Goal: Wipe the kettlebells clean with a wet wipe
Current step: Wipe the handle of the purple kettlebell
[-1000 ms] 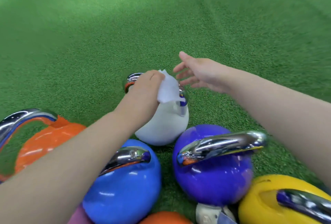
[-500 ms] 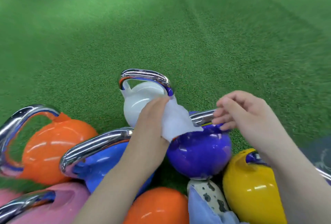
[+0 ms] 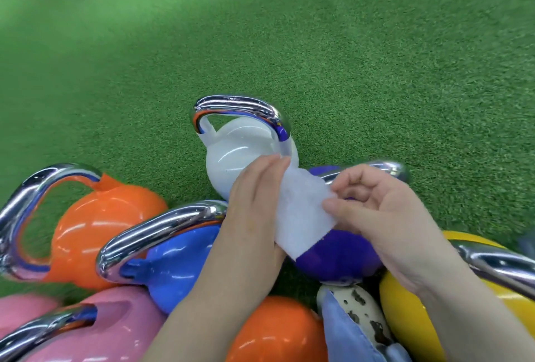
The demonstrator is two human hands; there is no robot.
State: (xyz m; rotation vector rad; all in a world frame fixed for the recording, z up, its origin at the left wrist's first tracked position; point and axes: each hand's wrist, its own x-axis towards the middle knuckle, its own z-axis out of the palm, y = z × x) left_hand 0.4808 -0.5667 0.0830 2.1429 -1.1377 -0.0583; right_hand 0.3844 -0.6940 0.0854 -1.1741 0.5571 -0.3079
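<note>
Both hands are holding the wet wipe (image 3: 301,214) above the purple kettlebell (image 3: 338,254): left hand (image 3: 254,211) gripping one edge, right hand (image 3: 376,211) pinching the other. Looks like refolding between kettlebells; next move is probably pressing a clean face onto the next kettlebell

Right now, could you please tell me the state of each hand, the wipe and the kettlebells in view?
Left hand: holds the wipe's left edge.
Right hand: pinches the wipe's right edge.
Wet wipe: spread between both hands, off the kettlebells.
White kettlebell: upright on the turf, untouched.
Purple kettlebell: under the wipe, handle partly hidden.
Blue kettlebell: tilted, handle leaning left.
Orange kettlebell: lying on its side.
</note>
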